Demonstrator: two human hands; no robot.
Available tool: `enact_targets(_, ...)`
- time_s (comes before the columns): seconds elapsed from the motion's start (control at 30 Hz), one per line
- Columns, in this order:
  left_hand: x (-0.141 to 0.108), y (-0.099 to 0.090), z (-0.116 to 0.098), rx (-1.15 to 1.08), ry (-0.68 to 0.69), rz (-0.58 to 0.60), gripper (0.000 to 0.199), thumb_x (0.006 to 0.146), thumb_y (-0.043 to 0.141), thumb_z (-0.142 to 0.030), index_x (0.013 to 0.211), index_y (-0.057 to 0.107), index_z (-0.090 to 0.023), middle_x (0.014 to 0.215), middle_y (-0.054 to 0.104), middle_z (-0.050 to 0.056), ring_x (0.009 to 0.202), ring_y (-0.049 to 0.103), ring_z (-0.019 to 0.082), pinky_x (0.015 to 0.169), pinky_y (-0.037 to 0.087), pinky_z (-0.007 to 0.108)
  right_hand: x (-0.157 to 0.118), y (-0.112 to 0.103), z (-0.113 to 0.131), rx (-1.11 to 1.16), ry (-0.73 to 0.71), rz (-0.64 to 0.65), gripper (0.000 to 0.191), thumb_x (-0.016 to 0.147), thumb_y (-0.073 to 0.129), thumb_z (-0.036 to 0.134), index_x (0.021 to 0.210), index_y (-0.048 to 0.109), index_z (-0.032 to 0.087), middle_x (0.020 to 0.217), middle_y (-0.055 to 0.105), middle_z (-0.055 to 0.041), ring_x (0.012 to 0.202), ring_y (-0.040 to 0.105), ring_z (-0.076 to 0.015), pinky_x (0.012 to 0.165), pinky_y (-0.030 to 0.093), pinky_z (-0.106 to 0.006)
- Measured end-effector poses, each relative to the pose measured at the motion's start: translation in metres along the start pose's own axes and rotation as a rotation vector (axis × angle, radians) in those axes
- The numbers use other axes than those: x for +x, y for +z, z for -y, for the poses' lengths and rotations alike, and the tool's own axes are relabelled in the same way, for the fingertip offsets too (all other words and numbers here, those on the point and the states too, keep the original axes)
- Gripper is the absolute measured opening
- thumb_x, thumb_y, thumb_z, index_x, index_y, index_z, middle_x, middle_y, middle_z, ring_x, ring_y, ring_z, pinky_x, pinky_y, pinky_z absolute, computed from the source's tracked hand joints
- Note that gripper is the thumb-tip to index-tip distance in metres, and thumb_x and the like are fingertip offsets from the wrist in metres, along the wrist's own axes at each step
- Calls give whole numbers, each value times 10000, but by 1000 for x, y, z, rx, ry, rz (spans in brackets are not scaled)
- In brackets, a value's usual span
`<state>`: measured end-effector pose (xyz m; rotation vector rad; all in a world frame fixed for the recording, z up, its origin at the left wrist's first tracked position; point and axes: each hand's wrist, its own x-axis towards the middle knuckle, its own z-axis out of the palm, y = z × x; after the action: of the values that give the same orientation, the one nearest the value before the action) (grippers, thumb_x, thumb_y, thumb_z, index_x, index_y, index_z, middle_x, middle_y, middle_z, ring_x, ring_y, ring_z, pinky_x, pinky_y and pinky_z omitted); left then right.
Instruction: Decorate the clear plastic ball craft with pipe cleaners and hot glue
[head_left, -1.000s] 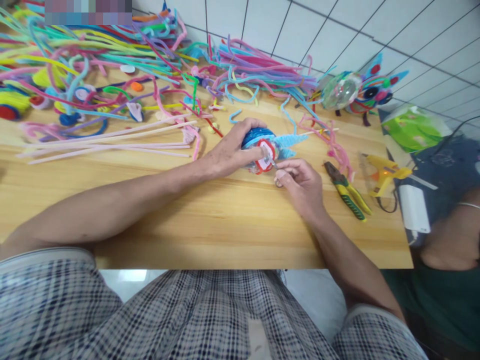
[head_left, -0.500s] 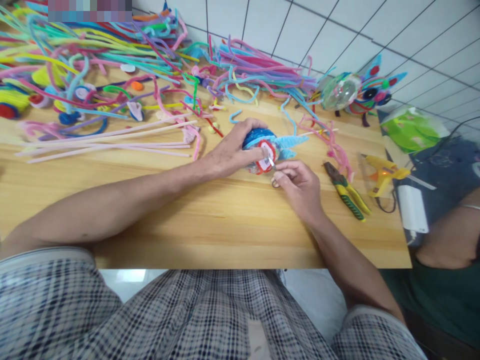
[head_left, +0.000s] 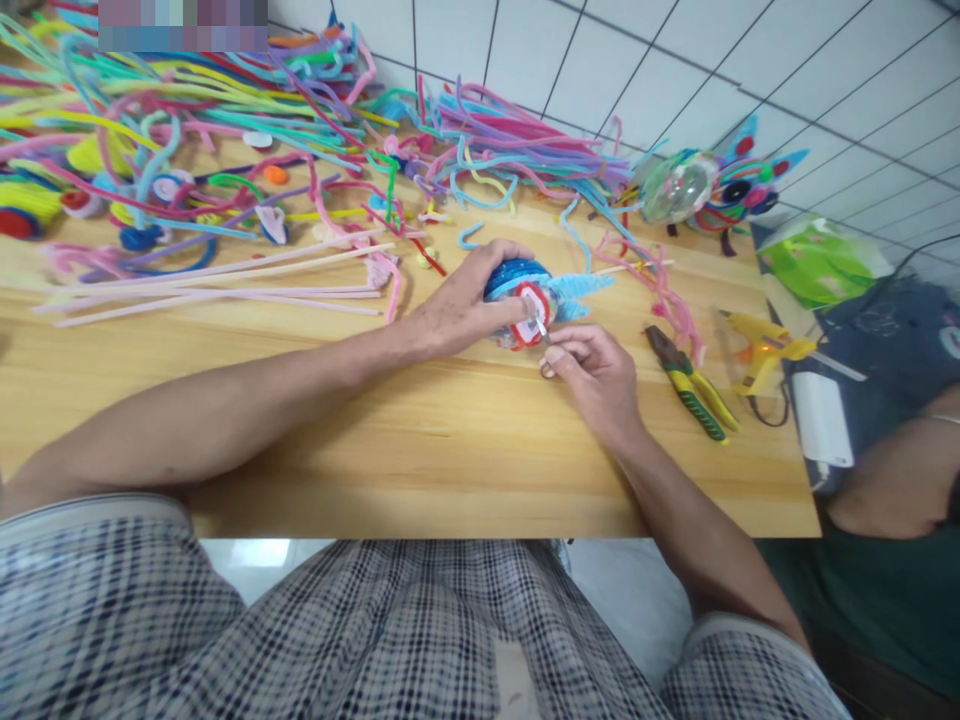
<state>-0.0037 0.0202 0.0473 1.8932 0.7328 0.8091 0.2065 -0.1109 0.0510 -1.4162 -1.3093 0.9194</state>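
My left hand (head_left: 469,300) is wrapped round a pipe-cleaner figure (head_left: 517,270) low over the table, thumb pressed on its front. The figure has a dark blue coiled top, two light blue pointed ears (head_left: 585,285) and a red-rimmed patch (head_left: 530,312) with a pale pink and white middle. In my right hand (head_left: 596,370) is a pair of small metal scissors (head_left: 545,340), pinched between thumb and fingers with a handle loop showing below. The scissors' tip meets the pale middle of the patch. My left palm hides part of the figure's side.
Pliers (head_left: 690,385) and a yellow glue gun (head_left: 765,350) lie to the right, near a white box (head_left: 821,415). Behind stand a finished-looking eared figure (head_left: 742,190) and heaps of pipe cleaners (head_left: 525,140). Pale sticks (head_left: 300,292) lie left. A co-worker's arm (head_left: 900,470) shows at right.
The scissors' handle and my right hand have shifted very slightly left. My left hand keeps its hold on the figure, and the scissors' tip stays at the patch.
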Motion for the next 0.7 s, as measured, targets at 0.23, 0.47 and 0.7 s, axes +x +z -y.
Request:
enact_targets(0.23, 0, -1, -2, 11, -4, -1, 649, 911, 741, -456, 1490, 600, -197, 1507, 694, 128, 1439, 636, 333, 1292, 492, 517, -1, 0, -2, 15, 0, 12, 183, 910, 834, 372, 1040, 752, 273, 757, 787, 60, 673, 718, -126, 700, 615, -290)
enact_targets(0.47, 1, 0, 2, -4, 2, -15, 638, 905, 736, -474, 1472, 609, -210, 1498, 703, 121, 1410, 653, 320, 1279, 505, 509, -2, -1, -2, 10, 35, 14, 224, 892, 852, 409, 1028, 742, 270, 755, 780, 56, 679, 714, -129, 700, 605, -294)
enact_targets(0.7, 0, -2, -2, -17, -2, 2, 614, 923, 708, -491, 1451, 595, -198, 1502, 704, 121, 1395, 660, 307, 1251, 522, 479, -8, -10, 8, 59, 98, 36, 212, 866, 853, 366, 1004, 730, 261, 739, 776, 56, 633, 687, -121, 662, 600, -283)
